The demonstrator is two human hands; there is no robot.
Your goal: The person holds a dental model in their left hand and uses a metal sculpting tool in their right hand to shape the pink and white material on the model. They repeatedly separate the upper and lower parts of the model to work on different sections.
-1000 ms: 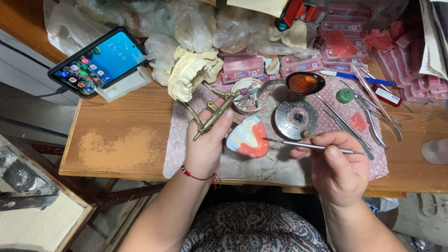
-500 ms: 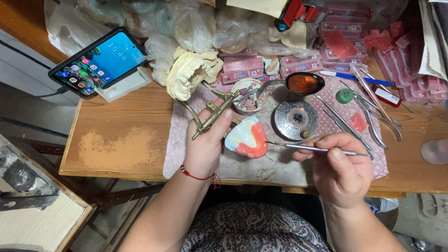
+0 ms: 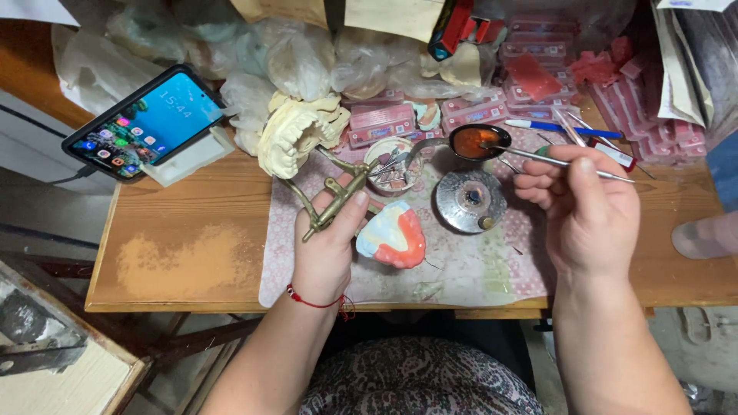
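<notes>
left hand (image 3: 327, 246) fingers curled closed, right hand (image 3: 588, 207) pinching, raised

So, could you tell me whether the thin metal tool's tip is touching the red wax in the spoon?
Touching: the head view shows the thin metal tool's tip dipped in the spoon's red wax.

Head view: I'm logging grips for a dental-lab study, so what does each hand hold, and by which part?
The left hand holds the pink wax denture model by its left edge. The right hand pinches a thin metal wax tool mid-shaft, its tip in the spoon of melted wax.
</notes>
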